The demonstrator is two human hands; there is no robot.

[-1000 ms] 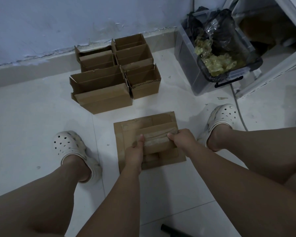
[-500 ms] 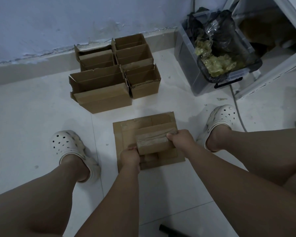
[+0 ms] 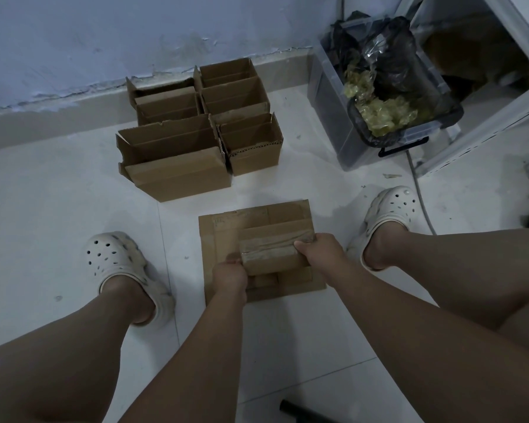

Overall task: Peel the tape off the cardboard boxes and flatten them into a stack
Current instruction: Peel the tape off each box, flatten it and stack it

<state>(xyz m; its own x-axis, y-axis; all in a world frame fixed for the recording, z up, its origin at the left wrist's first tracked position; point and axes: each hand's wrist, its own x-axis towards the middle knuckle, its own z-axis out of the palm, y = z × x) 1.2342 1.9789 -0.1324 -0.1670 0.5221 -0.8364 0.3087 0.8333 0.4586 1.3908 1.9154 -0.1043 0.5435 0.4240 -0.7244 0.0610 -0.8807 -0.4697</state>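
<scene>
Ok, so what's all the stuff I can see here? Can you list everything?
open boxes: five, brown, on the floor by the wall
small taped box: one, brown, held in both hands
flat cardboard: brown, on the floor under the small taped box
bin: one, clear, top right, holding a black bag and yellowish tape scraps
dark tube: one, black, bottom edge
clogs: two, white, on the feet
left hand: gripping the box's left end
right hand: gripping its right end
</scene>
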